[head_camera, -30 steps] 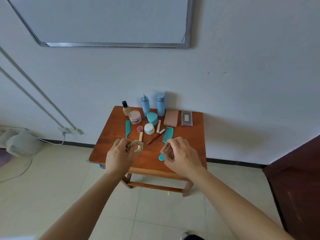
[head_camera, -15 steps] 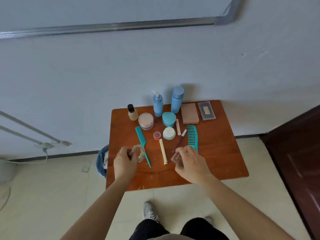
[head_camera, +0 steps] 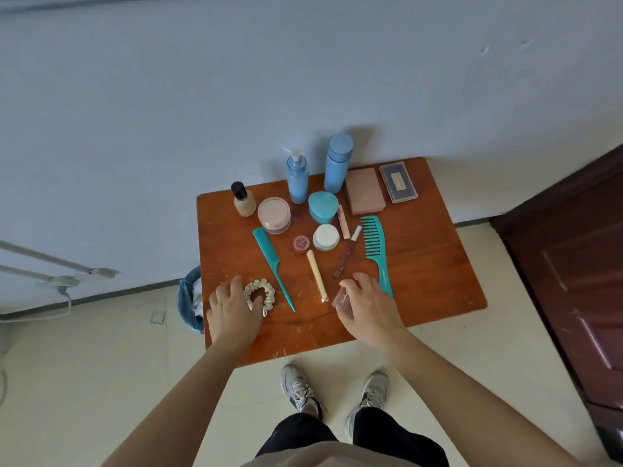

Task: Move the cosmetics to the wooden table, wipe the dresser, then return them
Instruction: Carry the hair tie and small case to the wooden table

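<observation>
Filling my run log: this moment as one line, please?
surface: wooden table | left hand: touches scrunchie lying on table | right hand: holds clear case beside wide comb

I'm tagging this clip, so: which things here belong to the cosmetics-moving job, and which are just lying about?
Part of the job: wooden table, scrunchie, clear case, tail comb, wide-tooth comb, pump bottle, capped bottle.
Just lying about: blue bin, dark door.
</observation>
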Available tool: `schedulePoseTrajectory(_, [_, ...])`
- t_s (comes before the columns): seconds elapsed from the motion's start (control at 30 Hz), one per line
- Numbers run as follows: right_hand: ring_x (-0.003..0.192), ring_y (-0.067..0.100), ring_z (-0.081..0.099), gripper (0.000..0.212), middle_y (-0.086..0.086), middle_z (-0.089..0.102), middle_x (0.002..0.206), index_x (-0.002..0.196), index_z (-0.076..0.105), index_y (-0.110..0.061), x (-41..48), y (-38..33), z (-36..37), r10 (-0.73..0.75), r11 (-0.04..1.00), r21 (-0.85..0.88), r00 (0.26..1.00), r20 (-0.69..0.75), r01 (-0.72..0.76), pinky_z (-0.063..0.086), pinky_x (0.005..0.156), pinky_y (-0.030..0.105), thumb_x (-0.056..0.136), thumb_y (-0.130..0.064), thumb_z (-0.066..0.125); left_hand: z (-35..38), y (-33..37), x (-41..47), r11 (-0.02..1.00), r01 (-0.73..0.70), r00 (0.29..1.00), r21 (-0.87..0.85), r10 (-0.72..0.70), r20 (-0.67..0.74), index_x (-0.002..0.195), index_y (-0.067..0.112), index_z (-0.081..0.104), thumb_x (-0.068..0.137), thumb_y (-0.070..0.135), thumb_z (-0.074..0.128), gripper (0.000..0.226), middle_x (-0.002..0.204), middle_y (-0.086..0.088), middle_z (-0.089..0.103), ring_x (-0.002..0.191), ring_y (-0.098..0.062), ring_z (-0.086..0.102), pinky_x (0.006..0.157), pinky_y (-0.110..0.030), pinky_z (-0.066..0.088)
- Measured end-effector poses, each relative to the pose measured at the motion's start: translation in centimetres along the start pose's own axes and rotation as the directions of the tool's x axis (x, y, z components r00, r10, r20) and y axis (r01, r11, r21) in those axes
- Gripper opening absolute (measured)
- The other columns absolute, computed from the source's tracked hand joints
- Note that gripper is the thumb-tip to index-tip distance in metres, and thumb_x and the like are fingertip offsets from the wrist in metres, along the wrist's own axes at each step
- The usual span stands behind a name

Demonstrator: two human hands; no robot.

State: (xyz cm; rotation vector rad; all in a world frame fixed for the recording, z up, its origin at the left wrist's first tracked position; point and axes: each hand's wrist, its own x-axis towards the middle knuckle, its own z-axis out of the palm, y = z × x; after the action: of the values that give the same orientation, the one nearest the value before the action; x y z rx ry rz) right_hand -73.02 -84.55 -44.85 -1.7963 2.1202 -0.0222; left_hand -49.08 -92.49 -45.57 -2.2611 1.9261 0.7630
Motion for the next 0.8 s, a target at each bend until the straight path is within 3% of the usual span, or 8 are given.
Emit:
schedulePoseTrajectory(0.1, [0.124, 0.015, 0.048, 0.046, -0.002, 0.045, 0.140, 0.134, 0.045, -0.027, 0.9, -0.1, -2.6, -0.016, 0.999, 0.028, 0.990, -0.141, 0.020, 0.051, 0.090, 0.027, 0.096, -0.053, 0.045, -2.1, 2.1, -0.4, 0.985, -0.116, 0.983, 0.131, 0.133, -0.125, 0.149, 0.027, 0.025, 0.094, 0.058, 0.038, 0.064, 0.160, -0.005, 0.018, 0.149, -0.028, 0.006, 0.118, -0.054, 0.009])
schedulePoseTrajectory(0.2, [0.131, 0.019, 0.045, 0.046, 0.002, 0.043, 0.146, 0.136, 0.044, -0.027, 1.8, 0.2, -6.3, -0.045, 0.997, 0.049, 0.957, -0.286, 0.062, 0.050, 0.099, 0.032, 0.099, -0.053, 0.038, -5.9, 5.7, -1.2, 0.943, -0.270, 0.909, 0.196, 0.317, -0.270, 0.149, 0.030, 0.024, 0.091, 0.061, 0.022, 0.066, 0.162, -0.005, 0.011, 0.149, -0.025, -0.008, 0.115, -0.051, -0.011])
schedulePoseTrajectory(0.3, [0.134, 0.021, 0.042, 0.047, 0.005, 0.042, 0.147, 0.139, 0.040, -0.027, 1.8, 1.5, -10.6, -0.058, 0.993, 0.062, 0.889, -0.455, 0.097, 0.048, 0.103, 0.037, 0.100, -0.053, 0.031, -10.2, 10.0, -2.5, 0.871, -0.418, 0.772, 0.258, 0.491, -0.404, 0.149, 0.028, 0.027, 0.096, 0.059, 0.017, 0.062, 0.161, -0.006, 0.013, 0.149, -0.025, -0.008, 0.117, -0.052, -0.008])
schedulePoseTrajectory(0.5, [0.147, 0.022, 0.024, 0.053, 0.003, 0.026, 0.159, 0.147, 0.030, -0.029, 0.0, 6.4, -18.5, 0.075, 0.992, 0.127, 0.762, -0.643, 0.009, 0.025, 0.114, 0.037, 0.101, -0.056, 0.025, -15.5, 19.7, -6.0, 0.727, -0.608, 0.535, 0.319, 0.673, -0.511, 0.150, 0.022, 0.029, 0.098, 0.054, 0.024, 0.062, 0.161, -0.009, 0.014, 0.149, -0.027, -0.001, 0.118, -0.056, 0.002])
schedulePoseTrajectory(0.67, [0.151, 0.024, 0.012, 0.061, 0.006, 0.015, 0.163, 0.154, 0.023, -0.025, -5.1, 10.4, -23.7, 0.179, 0.984, 0.128, 0.676, -0.715, -0.125, 0.015, 0.118, 0.039, 0.101, -0.056, 0.019, -16.7, 26.2, -9.5, 0.550, -0.727, 0.338, 0.410, 0.808, -0.483, 0.153, 0.019, 0.023, 0.098, 0.051, 0.027, 0.063, 0.161, -0.013, 0.010, 0.149, -0.031, -0.001, 0.118, -0.057, 0.003])
schedulePoseTrajectory(0.8, [0.150, 0.031, 0.014, 0.058, 0.014, 0.019, 0.161, 0.153, 0.031, -0.019, -10.7, 12.8, -26.0, 0.244, 0.958, 0.098, 0.593, -0.768, -0.269, 0.022, 0.119, 0.049, 0.103, -0.049, 0.032, -16.9, 30.4, -12.5, 0.368, -0.819, 0.189, 0.440, 0.897, -0.399, 0.153, 0.019, 0.024, 0.098, 0.053, 0.022, 0.065, 0.161, -0.014, 0.013, 0.149, -0.032, 0.004, 0.116, -0.061, 0.006])
